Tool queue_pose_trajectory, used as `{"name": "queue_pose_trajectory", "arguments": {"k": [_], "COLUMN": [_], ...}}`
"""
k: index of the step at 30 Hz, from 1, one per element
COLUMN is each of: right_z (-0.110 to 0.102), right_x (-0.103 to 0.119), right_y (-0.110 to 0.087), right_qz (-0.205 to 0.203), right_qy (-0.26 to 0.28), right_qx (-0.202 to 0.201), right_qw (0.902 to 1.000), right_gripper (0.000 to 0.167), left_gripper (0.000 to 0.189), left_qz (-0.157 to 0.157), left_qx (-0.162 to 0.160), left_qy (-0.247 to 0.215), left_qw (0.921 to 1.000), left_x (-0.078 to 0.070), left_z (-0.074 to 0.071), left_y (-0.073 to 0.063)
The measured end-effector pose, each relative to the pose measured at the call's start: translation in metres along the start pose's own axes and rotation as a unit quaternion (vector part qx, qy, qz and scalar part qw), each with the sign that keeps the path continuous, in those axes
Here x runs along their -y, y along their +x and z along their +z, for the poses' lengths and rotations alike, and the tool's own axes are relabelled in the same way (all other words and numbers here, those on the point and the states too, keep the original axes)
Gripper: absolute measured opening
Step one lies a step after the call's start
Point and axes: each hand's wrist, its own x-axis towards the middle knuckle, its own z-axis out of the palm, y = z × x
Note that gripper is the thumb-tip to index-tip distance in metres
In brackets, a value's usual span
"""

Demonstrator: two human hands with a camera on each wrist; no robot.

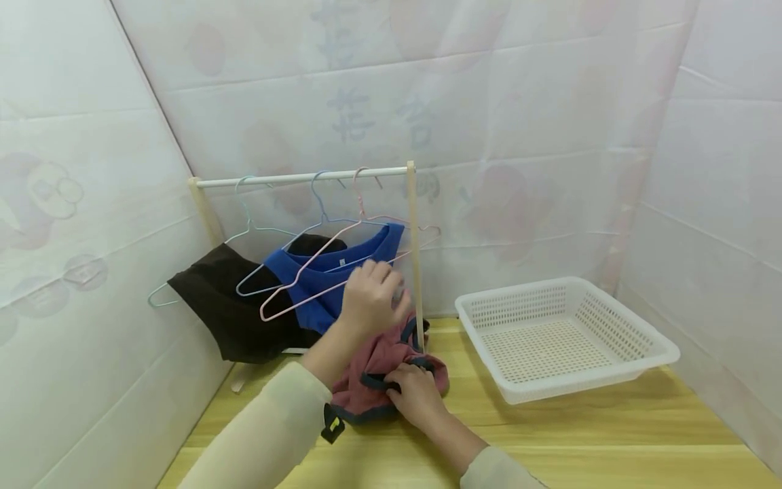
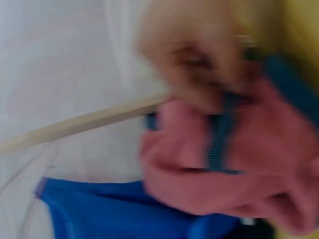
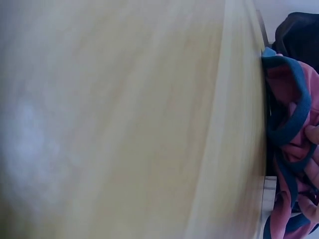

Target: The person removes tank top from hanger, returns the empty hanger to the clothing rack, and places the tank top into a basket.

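My right hand [image 1: 418, 394] grips a pink garment with dark blue trim [image 1: 379, 356], bunched on the table at the foot of the rack; its fingertips [image 3: 311, 172] show at the right wrist view's edge. Above the garment hovers my left hand [image 1: 373, 295], loosely bent, with a gap between thumb and fingers; I see nothing held there. Behind it is a bare pink hanger [image 1: 305, 268] on the rail. A blue garment [image 1: 318, 288] hangs on a blue hanger [image 1: 250, 294]. Motion blurs the left wrist view, where the pink garment [image 2: 199, 179] fills the right half.
A clothes rack with a white rail [image 1: 293, 178] and wooden posts [image 1: 415, 272] stands against the back wall. At its left end a black garment [image 1: 238, 309] hangs on a light green hanger [image 1: 247, 224]. A white perforated basket [image 1: 565, 390] sits at right on the wooden table [image 1: 580, 435].
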Motion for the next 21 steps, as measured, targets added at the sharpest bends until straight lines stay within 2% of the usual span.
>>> {"name": "queue_pose_trajectory", "arguments": {"k": [3,6,8,10,11,13,16,19,21], "right_z": [0.001,0.002,0.003,0.003,0.003,0.002,0.002,0.002,0.004], "right_x": [0.000,-0.001,-0.002,-0.002,-0.002,-0.002,-0.002,-0.002,-0.002], "right_y": [-0.001,-0.001,0.000,0.000,0.000,0.000,0.000,0.000,-0.001], "right_qz": [-0.002,-0.004,0.000,0.008,0.012,0.018,0.022,0.025,0.027], "right_qy": [-0.008,-0.011,-0.011,-0.009,-0.009,-0.008,-0.007,-0.007,-0.009], "right_qx": [-0.006,-0.009,-0.003,0.008,0.014,0.023,0.029,0.036,0.044], "right_qw": [0.9999,0.9999,0.9999,0.9999,0.9998,0.9995,0.9993,0.9990,0.9986], "right_gripper": [0.010,0.011,0.012,0.014,0.014,0.015,0.017,0.018,0.018], "left_gripper": [0.024,0.025,0.030,0.041,0.046,0.057,0.070,0.079,0.083], "left_qz": [0.007,-0.013,-0.036,-0.067,-0.084,-0.119,-0.168,-0.207,-0.228], "left_qx": [0.042,0.097,0.141,0.197,0.228,0.292,0.376,0.436,0.463], "left_qy": [-0.011,-0.011,-0.013,-0.017,-0.021,-0.025,-0.035,-0.050,-0.059], "left_qw": [0.9990,0.9951,0.9893,0.9779,0.9698,0.9486,0.9106,0.8745,0.8544], "left_x": [-0.007,-0.009,-0.008,-0.008,-0.007,-0.007,-0.008,-0.010,-0.013], "left_z": [0.008,0.016,0.022,0.027,0.030,0.035,0.044,0.053,0.059], "left_y": [-0.028,-0.055,-0.069,-0.081,-0.085,-0.091,-0.097,-0.100,-0.101]}}
